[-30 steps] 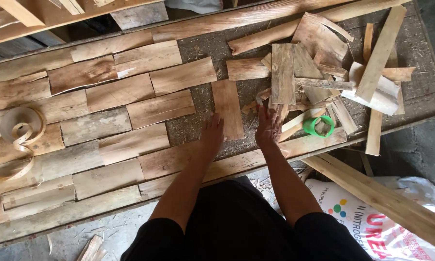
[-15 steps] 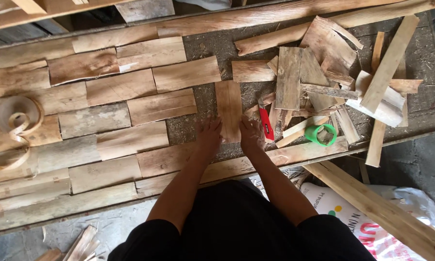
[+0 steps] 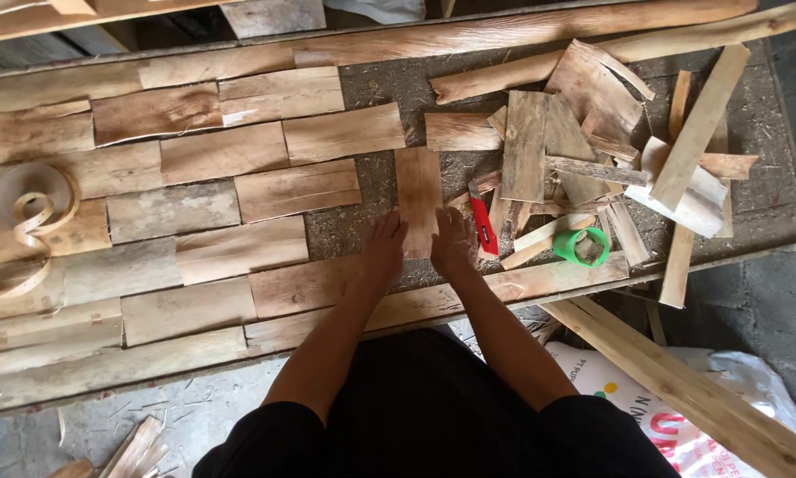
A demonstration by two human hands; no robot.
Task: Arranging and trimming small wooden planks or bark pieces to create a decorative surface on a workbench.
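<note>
Left hand (image 3: 385, 250) and right hand (image 3: 452, 244) lie flat, side by side, arms outstretched.

Veneer piece (image 3: 418, 199): pale reddish-brown, fine lengthwise grain. Laid pieces (image 3: 225, 150): tan to pinkish brown, some greyish, with white torn patches. Cutter (image 3: 482, 227): red. Tape roll (image 3: 581, 247): bright green. Strip coil (image 3: 28, 199): light beige. Bench top (image 3: 362, 226): grey-brown, speckled. Sack (image 3: 654, 416): white with red lettering and coloured dots. Clothing (image 3: 433, 416): black.
</note>
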